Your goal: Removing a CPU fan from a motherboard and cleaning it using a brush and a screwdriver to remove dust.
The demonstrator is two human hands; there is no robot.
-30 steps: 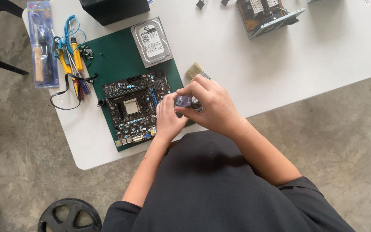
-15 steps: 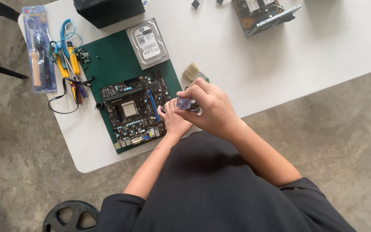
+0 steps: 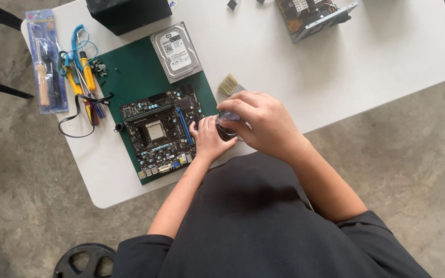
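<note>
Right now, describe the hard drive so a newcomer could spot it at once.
Start at the white table and find the dark green mat on its left half. The hard drive lies flat on the mat's top right corner, just above the motherboard. It is the only silver metal slab with a white label.

Left hand [image 3: 210,140] at frame centre, fingers curled, forearm bare and running down toward lower left; right hand [image 3: 261,121] just right of it, knuckles up, fingers bent closed, fingertips meeting the left.
</note>
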